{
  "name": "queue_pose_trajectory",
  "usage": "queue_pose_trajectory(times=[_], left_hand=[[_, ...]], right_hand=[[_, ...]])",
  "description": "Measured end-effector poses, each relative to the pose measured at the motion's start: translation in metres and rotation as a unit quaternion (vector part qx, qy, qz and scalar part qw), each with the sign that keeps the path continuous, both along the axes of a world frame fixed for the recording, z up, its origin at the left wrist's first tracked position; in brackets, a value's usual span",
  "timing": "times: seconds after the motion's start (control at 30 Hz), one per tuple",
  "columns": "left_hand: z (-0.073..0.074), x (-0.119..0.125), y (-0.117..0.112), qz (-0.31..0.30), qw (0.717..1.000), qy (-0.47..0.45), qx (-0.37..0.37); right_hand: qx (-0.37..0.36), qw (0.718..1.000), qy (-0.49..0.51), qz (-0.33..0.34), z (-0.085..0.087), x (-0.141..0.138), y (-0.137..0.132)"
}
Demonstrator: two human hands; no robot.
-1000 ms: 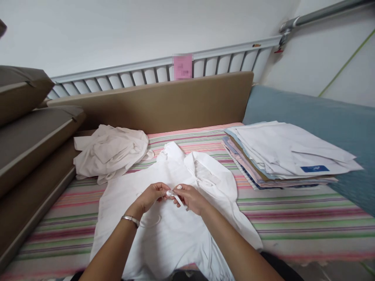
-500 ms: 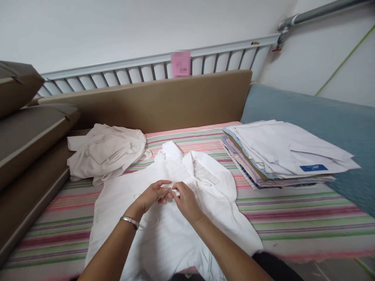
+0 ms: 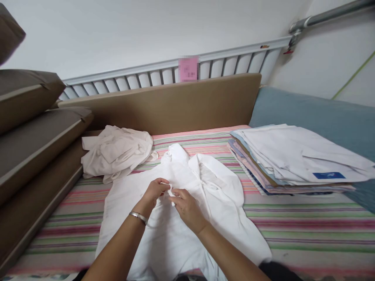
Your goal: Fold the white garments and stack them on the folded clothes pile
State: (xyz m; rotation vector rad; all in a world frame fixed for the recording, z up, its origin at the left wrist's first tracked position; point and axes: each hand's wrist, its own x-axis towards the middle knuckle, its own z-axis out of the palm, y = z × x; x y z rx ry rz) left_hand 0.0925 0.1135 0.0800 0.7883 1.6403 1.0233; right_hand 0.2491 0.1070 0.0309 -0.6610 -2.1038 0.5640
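A white garment [image 3: 140, 230] with gathered folds lies spread out flat in front of me. Over its middle, my left hand [image 3: 156, 191], with a silver bangle at the wrist, pinches a small wound bit of white cord [image 3: 171, 190]. From the other side, the fingers of my right hand [image 3: 187, 207] close on the same cord, whose short end points down between the hands. Another thin white cord runs over the garment to the right of them. The fingers partly hide how the cord is wrapped.
A crumpled off-white cloth [image 3: 117, 152] lies at the left, beside stacked brown cushions [image 3: 38, 144]. Folded clothes [image 3: 293, 156] form a pile at the right on the striped sheet [image 3: 293, 224]. Behind stand a brown panel [image 3: 164, 109] and a white radiator [image 3: 131, 81].
The loose loop of cord that hung by my left wrist no longer shows; the cord is now a compact bit between my fingers. The view has shifted slightly left.
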Motion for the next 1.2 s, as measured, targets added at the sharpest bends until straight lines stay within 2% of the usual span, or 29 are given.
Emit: queue_pose_trajectory(times=[0.23, 0.57, 0.67, 0.9, 1.2], left_hand=[[0.009, -0.002, 0.012, 0.000, 1.000, -0.001, -0.011], [-0.006, -0.006, 0.036, 0.028, 0.999, 0.024, 0.002], [-0.008, -0.005, 0.045, 0.033, 0.998, 0.044, 0.002], [-0.013, -0.004, 0.067, 0.028, 0.997, 0.077, -0.012], [-0.038, 0.000, 0.086, 0.038, 0.994, 0.105, 0.001]], right_hand=[[0.013, 0.999, -0.032, -0.026, -0.001, 0.002, 0.002], [0.014, 0.994, -0.105, -0.039, 0.007, 0.004, -0.024], [0.008, 0.994, -0.111, -0.021, 0.006, 0.004, -0.028], [-0.018, 0.990, -0.120, 0.066, 0.004, -0.002, -0.039], [-0.052, 0.990, -0.090, 0.097, -0.001, -0.008, -0.042]])
